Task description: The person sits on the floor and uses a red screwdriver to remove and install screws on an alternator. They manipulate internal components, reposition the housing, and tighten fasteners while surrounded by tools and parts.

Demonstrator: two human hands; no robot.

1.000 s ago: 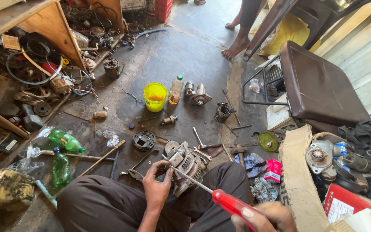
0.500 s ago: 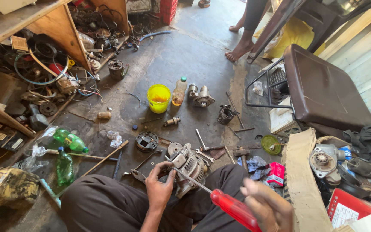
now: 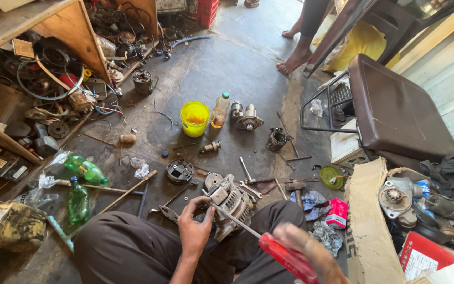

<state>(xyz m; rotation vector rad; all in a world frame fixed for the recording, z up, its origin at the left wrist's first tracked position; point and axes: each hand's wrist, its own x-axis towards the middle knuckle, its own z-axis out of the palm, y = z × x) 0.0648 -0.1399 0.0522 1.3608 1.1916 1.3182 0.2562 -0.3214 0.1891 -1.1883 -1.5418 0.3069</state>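
I sit on a workshop floor with a grey metal alternator (image 3: 231,202) resting between my knees. My left hand (image 3: 195,225) grips its near side and steadies it. My right hand (image 3: 308,252), blurred at the bottom edge, is closed on the red handle of a long screwdriver (image 3: 285,256). The screwdriver's steel shaft runs up and left, and its tip meets the alternator's top beside my left thumb. A round black alternator part (image 3: 179,171) lies on the floor just beyond.
A yellow cup (image 3: 194,118), an oil bottle (image 3: 219,110) and a starter motor (image 3: 246,118) stand ahead. Wrenches (image 3: 248,173) and a hammer (image 3: 295,188) lie right. Green bottles (image 3: 82,168) lie left by cluttered shelves. A dark chair (image 3: 395,105) stands right; another person's bare feet (image 3: 292,60) are beyond.
My right hand with the screwdriver has shifted slightly left and lower along the bottom edge. My left hand stays on the alternator. The camera has tilted a little.
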